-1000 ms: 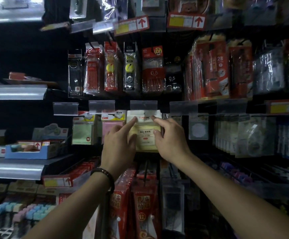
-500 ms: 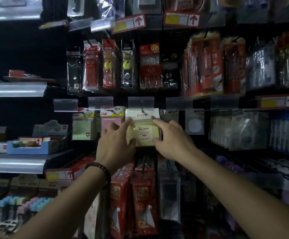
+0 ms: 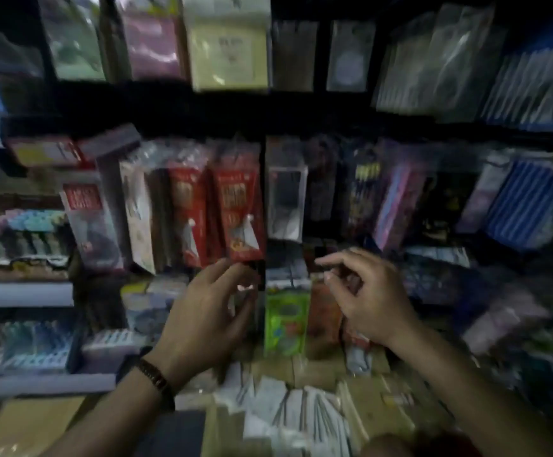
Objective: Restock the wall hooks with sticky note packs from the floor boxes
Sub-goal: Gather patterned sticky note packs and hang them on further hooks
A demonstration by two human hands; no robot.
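Observation:
A yellow sticky note pack (image 3: 227, 51) hangs on its wall hook at the top of the view, between a pink pack (image 3: 151, 44) and a dark gap. Both hands are well below it, in front of lower rows of hanging goods. My left hand (image 3: 209, 311), with a bracelet at the wrist, has loosely curled fingers and holds nothing. My right hand (image 3: 367, 298) also hangs with relaxed, curled fingers around nothing. Beneath the hands an open cardboard floor box (image 3: 380, 397) shows several white packs (image 3: 288, 410) standing on edge. The frame is motion-blurred.
Red hanging packs (image 3: 238, 209) and a green pack (image 3: 286, 321) sit just behind my hands. Shelves with small boxed goods (image 3: 21, 232) run along the left. Blue striped packs (image 3: 529, 206) hang at the right. Another cardboard flap (image 3: 31, 423) lies at bottom left.
Both hands let go of the yellow pack, which stays on its hook, and dropped down. The view tilted down sharply toward the floor boxes.

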